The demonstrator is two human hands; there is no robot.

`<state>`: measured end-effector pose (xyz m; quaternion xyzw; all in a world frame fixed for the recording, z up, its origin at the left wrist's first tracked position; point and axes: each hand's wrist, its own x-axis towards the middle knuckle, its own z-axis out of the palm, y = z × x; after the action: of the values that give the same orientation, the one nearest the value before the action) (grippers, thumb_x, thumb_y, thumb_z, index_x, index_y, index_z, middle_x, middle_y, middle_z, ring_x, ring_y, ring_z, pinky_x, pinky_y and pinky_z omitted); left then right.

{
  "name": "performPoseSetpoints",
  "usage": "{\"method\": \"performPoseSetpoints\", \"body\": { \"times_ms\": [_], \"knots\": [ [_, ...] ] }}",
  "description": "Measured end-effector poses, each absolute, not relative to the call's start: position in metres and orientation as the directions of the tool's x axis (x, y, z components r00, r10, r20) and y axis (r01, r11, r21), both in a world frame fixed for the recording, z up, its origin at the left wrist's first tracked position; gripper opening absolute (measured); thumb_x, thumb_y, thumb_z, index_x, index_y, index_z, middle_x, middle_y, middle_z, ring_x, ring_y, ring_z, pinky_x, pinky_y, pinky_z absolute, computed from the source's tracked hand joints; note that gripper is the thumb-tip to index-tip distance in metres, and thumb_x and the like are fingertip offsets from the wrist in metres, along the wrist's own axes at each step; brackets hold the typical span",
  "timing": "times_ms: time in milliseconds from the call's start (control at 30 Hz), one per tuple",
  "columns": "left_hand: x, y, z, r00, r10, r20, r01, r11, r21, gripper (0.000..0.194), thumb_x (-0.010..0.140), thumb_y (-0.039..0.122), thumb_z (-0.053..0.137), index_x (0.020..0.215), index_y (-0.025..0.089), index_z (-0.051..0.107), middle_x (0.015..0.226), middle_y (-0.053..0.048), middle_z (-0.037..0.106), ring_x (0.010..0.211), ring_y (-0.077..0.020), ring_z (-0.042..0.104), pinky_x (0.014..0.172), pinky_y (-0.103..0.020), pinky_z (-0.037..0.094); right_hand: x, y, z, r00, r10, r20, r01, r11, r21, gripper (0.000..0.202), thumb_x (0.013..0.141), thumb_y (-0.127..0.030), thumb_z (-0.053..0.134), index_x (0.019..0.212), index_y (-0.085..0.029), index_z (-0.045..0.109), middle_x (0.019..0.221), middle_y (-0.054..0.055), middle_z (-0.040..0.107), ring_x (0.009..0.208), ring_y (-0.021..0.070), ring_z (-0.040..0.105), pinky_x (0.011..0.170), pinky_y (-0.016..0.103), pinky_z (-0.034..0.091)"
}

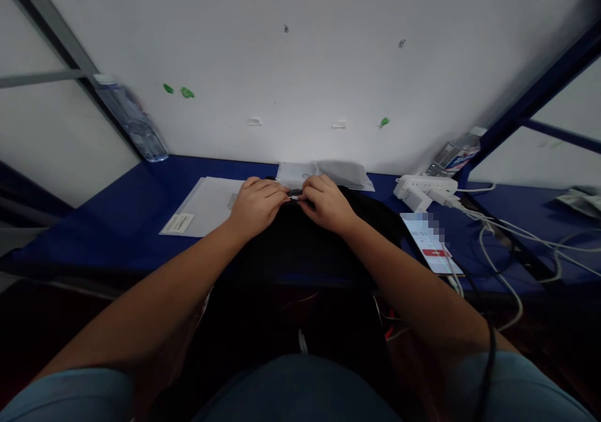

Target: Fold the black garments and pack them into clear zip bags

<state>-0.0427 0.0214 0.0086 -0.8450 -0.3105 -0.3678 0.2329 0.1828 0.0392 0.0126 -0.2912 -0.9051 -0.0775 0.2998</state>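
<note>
A black cloth [305,240], perhaps a garment, lies over the middle of the blue table and hangs toward my lap. My left hand [259,206] pinches its far edge with the fingers closed. Close by on the right, my right hand [327,203] grips the same edge, thumb and fingertips pressed together. Between the two sets of fingertips shows a small whitish piece [294,197], which looks like a sewn label. The fingers partly cover it, and its print is too small to read.
White sheets [206,200] lie left, and flat plastic bags [345,174] lie behind my hands. At right are a lit phone [432,247], a power strip [425,186] and white cables. Water bottles stand at the left [136,121] and right [457,153], near the wall.
</note>
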Motion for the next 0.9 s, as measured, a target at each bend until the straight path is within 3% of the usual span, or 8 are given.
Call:
{"method": "performPoseSetpoints", "body": {
  "times_ms": [167, 333, 733, 900],
  "knots": [
    [-0.041, 0.021, 0.008, 0.563, 0.360, 0.744, 0.687, -0.704, -0.179, 0.016, 0.098, 0.022, 0.058, 0.092, 0.024, 0.072, 0.101, -0.001, 0.079, 0.098, -0.0223, 0.070, 0.084, -0.041, 0.044, 0.183, 0.044, 0.008, -0.680, 0.446, 0.582, 0.563, 0.826, 0.023, 0.019, 0.100, -0.024, 0.048, 0.091, -0.020, 0.064, 0.097, 0.009, 0.062, 0.093, 0.0241, 0.050, 0.086, 0.039, 0.040],
    [-0.031, 0.012, 0.011, 0.585, 0.372, 0.721, 0.732, -0.624, -0.272, 0.020, 0.099, 0.018, 0.054, 0.100, 0.021, 0.073, 0.109, -0.006, 0.077, 0.106, -0.0257, 0.067, 0.090, -0.044, 0.042, 0.181, 0.045, 0.006, -0.649, 0.458, 0.607, 0.551, 0.834, -0.041, 0.017, 0.098, -0.021, 0.050, 0.087, -0.020, 0.062, 0.094, 0.008, 0.061, 0.090, 0.0235, 0.050, 0.084, 0.040, 0.040],
    [-0.034, 0.016, 0.010, 0.650, 0.333, 0.683, 0.695, -0.624, -0.357, 0.022, 0.100, 0.018, 0.052, 0.093, 0.022, 0.073, 0.100, -0.004, 0.077, 0.092, -0.0213, 0.065, 0.081, -0.041, 0.040, 0.174, 0.038, 0.011, -0.538, 0.549, 0.640, 0.558, 0.801, -0.217, 0.007, 0.087, -0.014, 0.060, 0.084, -0.021, 0.059, 0.092, 0.006, 0.059, 0.089, 0.0229, 0.052, 0.089, 0.040, 0.043],
    [-0.034, 0.017, 0.010, 0.688, 0.267, 0.675, 0.659, -0.619, -0.428, 0.022, 0.100, 0.017, 0.053, 0.091, 0.021, 0.072, 0.098, -0.003, 0.077, 0.088, -0.0200, 0.063, 0.079, -0.040, 0.040, 0.173, 0.036, 0.010, -0.524, 0.582, 0.622, 0.588, 0.776, -0.230, 0.008, 0.086, -0.014, 0.060, 0.081, -0.021, 0.059, 0.091, 0.006, 0.059, 0.088, 0.0230, 0.052, 0.086, 0.039, 0.042]
  ]
}}
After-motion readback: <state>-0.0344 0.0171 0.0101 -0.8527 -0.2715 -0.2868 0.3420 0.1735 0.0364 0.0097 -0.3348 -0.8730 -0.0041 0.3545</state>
